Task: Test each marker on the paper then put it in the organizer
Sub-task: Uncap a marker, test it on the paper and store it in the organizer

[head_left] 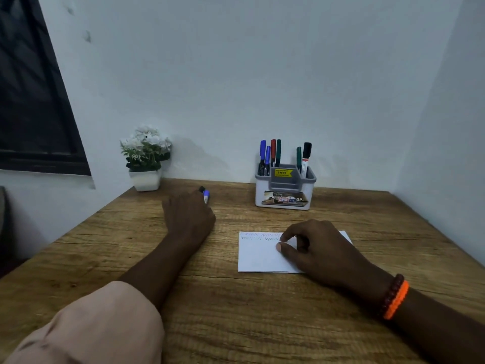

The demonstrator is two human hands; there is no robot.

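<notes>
Nearest the camera, a pale pink sleeve (86, 329) covers the left upper forearm, and on the right wrist sit a dark beaded bracelet (391, 292) and an orange woven band (397, 300) side by side. Both arms reach forward over the wooden surface (210, 298).

The right hand (322, 248) rests on a white sheet of paper (258, 257), its fingers loosely curled with the thumb and forefinger tips pressing the sheet; it grasps nothing. Along the paper's far edge run two rows of faint zigzag scribbles (259, 237), partly hidden under the fingers.

Farther out and to the left, the left hand (190, 215) lies knuckles-up with its fingers curled round a blue marker (206, 196), whose blue and white barrel and dark end stick out beyond the fingertips, low over the surface.

Beyond the paper stands the white and grey organizer (285, 191), well apart from both hands, with a yellow price sticker on its grey insert and a printed label on its front. Its left compartment holds two blue markers, a red one and a green one (270, 156), all upright; its right compartment holds a green marker and a black-capped white one (304, 158).

At the far left corner of the surface, against the white wall, sits a small white pot of white flowers (145, 158). A dark window frame (34, 101) fills the upper left.
</notes>
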